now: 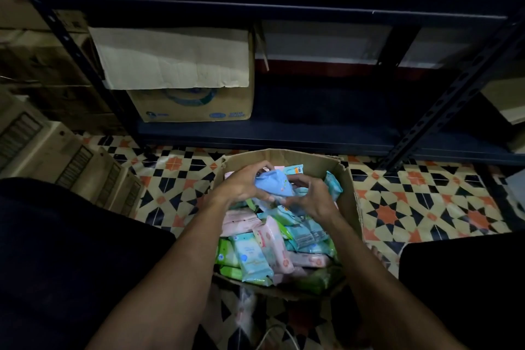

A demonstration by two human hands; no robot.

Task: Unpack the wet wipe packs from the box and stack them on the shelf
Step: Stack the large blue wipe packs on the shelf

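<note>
Blue wipe pack (274, 185) lies crosswise; left hand (241, 182) and right hand (310, 199) fingers (297, 178) grasp it.

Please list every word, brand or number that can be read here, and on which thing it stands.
No text is legible.
On the carton on the shelf: blue logos and words, too blurred.
On the wet wipe packs in the open box: print too small.
On the blue pack: small marks, unreadable.
On the cartons at left: label panels, blurred.

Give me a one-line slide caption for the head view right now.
Left hand and right hand hold a blue wet wipe pack over the open cardboard box before the dark shelf.
</note>
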